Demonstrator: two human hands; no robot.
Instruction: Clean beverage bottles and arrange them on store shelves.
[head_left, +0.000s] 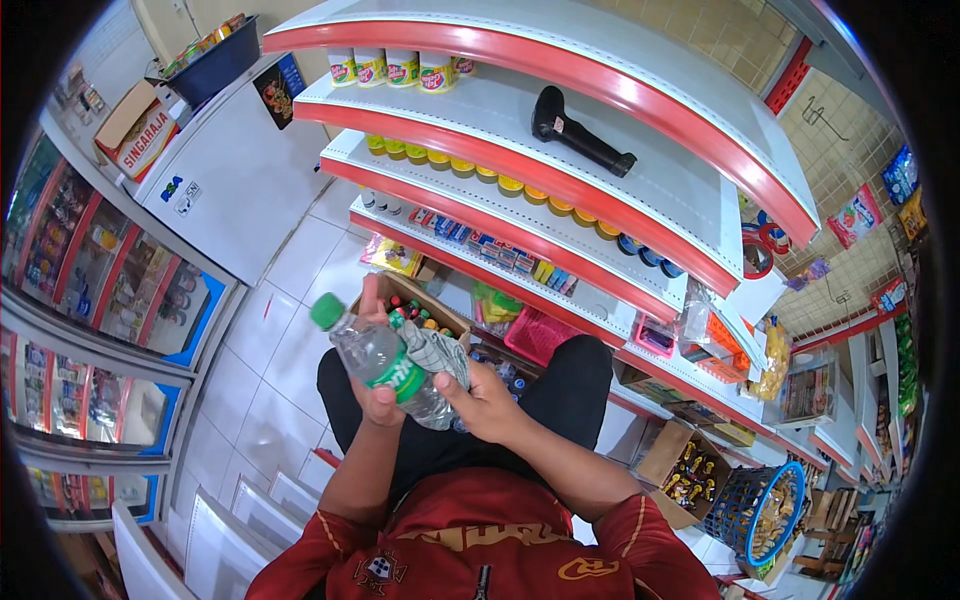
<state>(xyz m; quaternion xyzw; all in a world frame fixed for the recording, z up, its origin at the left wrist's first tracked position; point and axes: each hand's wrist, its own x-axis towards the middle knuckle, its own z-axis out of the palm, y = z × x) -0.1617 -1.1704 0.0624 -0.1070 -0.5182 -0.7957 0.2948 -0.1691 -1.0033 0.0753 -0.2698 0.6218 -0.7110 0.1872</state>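
A clear plastic bottle (364, 356) with a green cap and a green label is tilted in front of me, its cap toward the upper left. My left hand (379, 401) is wrapped around the bottle from the left, with the fingers partly hidden behind it. In my right hand (487, 405) is a grey patterned cloth (439, 351), pressed against the bottle's right side. Just beyond my hands, a cardboard box (435, 300) holds several capped bottles (409, 309), partly covered by the cloth and my hands. More bottles (514, 379) with dark caps show between my knees.
Curved white shelves (480, 109) with red edges rise ahead, carrying a black handheld barcode scanner (581, 135) and rows of jars (510, 185). A pink basket (536, 335) sits low. Glass-door coolers (112, 255) and a white freezer (232, 180) stand left; a blue basket (739, 517) stands right.
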